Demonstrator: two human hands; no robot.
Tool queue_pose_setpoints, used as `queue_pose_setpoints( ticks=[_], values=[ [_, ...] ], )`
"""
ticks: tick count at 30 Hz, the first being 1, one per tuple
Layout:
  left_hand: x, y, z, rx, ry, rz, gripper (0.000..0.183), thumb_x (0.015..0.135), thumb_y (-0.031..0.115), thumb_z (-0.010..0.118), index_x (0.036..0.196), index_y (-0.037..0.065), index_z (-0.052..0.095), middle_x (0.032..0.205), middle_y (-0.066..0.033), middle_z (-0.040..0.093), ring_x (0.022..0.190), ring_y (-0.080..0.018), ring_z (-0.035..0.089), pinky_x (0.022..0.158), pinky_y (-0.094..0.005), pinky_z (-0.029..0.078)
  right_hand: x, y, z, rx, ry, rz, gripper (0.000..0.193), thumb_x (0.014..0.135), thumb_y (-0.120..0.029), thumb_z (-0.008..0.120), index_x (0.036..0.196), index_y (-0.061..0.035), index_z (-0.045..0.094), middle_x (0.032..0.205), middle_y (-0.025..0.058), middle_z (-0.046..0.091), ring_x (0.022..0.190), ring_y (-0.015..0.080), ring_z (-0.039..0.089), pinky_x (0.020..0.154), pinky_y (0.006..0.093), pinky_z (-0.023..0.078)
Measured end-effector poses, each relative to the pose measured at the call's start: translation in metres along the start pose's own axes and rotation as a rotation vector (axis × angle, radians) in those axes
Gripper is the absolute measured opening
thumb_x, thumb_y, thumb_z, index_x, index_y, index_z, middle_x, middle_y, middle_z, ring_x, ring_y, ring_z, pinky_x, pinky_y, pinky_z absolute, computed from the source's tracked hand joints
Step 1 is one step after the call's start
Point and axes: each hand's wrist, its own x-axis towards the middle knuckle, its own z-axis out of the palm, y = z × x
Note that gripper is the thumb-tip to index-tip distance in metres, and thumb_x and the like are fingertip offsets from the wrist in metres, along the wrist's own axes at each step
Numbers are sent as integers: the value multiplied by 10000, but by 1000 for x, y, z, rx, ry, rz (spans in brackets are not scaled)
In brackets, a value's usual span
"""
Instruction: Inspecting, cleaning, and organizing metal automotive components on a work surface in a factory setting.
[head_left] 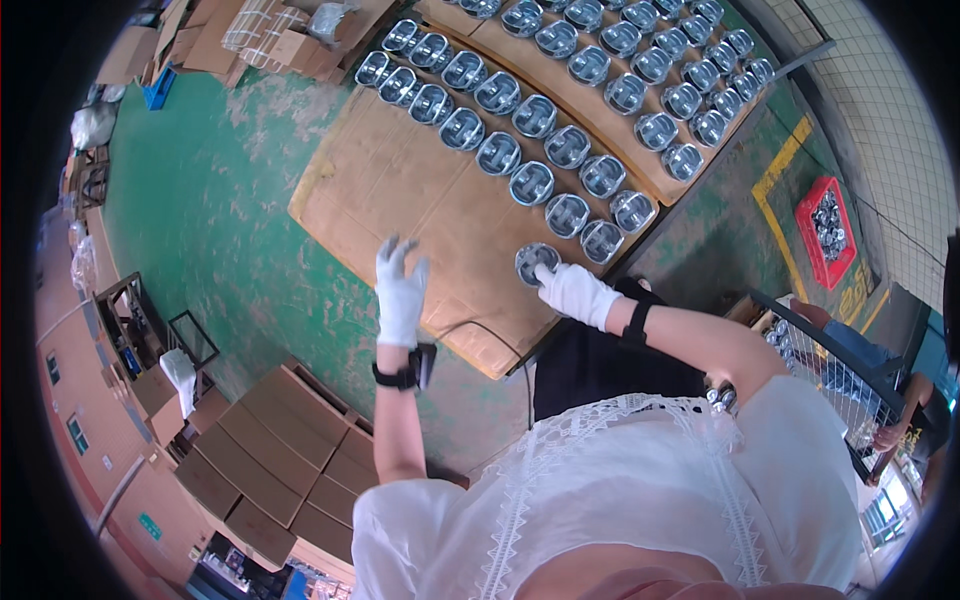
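My right hand [578, 294], in a white glove, has its fingers on a silvery metal piston [533, 262] at the near right of the cardboard-covered table [390, 170]. The thumb or a finger reaches into the piston's hollow side, and the grip looks closed on it. My left hand [400, 295], also gloved in white, hovers over the table's near left edge with fingers apart and nothing in them. Beyond my right hand, two rows of similar pistons [498, 153] stand hollow side up along the far side of the cardboard.
A second cardboard-covered surface with more pistons [621, 39] adjoins at the far right. A red crate [826, 233] of metal parts sits on the floor at right. A thin cable [490, 328] crosses the near corner. Brown cartons [262, 455] stack at lower left. Another person's arm [893, 425] shows at far right.
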Motion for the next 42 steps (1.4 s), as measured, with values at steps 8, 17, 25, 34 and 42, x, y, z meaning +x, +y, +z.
queue_pose_setpoints(
  ticks=[8, 17, 25, 34, 42],
  values=[
    [-104, 38, 8, -290, -69, -213, 331, 928, 89, 707, 1256, 71, 678, 1426, -121, 529, 1291, -256, 546, 1052, -400, 478, 14, 7, 27, -408, 33, -48, 240, 871, -193, 597, 1015, -20, 679, 770, 79, 619, 625, 212, 612, 488, 358, 468],
    [-128, 150, 70, -141, -474, 395, 295, 902, -6, 695, 1192, 38, 668, 1305, -137, 621, 1193, -286, 624, 1003, -364, 516, -68, -17, -36, -6, 257, 334, 198, 869, -176, 609, 1021, -135, 729, 1271, 63, 597, 756, 202, 620, 600, 353, 505],
    [-174, 266, 187, -256, -1218, 538, 262, 939, 5, 671, 1200, 29, 679, 1301, -111, 601, 1117, -208, 651, 950, -315, 572, -384, 4, 17, 453, 579, 1743, 266, 875, -224, 607, 1046, -100, 769, 986, 173, 743, 940, 332, 718, 893, 440, 550],
    [-268, 379, 336, 130, -1447, 795, 255, 958, 30, 675, 1211, -1, 677, 1290, -90, 613, 1124, -189, 662, 963, -319, 570, -659, -200, 283, 827, 984, 2707, 281, 875, -268, 607, 984, -68, 772, 1053, 220, 742, 1038, 356, 712, 929, 434, 557],
    [-434, 496, 491, 752, -1337, 1150, 240, 902, 150, 728, 1122, 52, 729, 1230, -154, 660, 1163, -311, 647, 1020, -416, 520, -828, -264, 461, 1248, 845, 3084, 350, 947, -97, 521, 1274, -101, 646, 1153, 177, 693, 1091, 371, 665, 921, 471, 541]
  ],
)
